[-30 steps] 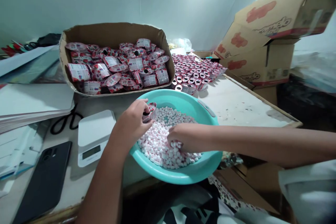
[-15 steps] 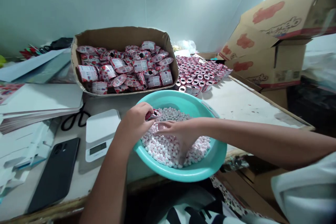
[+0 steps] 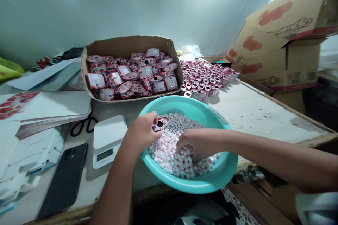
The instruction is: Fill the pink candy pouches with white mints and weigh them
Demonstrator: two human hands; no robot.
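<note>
Left hand (image 3: 142, 132) pinches a packet (image 3: 164, 122), hole (image 3: 160, 124) up, over candies (image 3: 166, 153) in the teal bowl (image 3: 190, 185). Right hand (image 3: 199, 144) is cupped in the candies (fingertips buried, can't tell how closed). Overfull scoop, small hole: spills likely. Bowl seems to overhang the counter (image 3: 253, 112) edge; leaning could tip it.

I have my left grip (image 3: 143, 132) pinched, left forearm (image 3: 120, 175) slanting up; my right grip (image 3: 199, 144) is curled downward, right forearm (image 3: 266, 153) stretched across.
</note>
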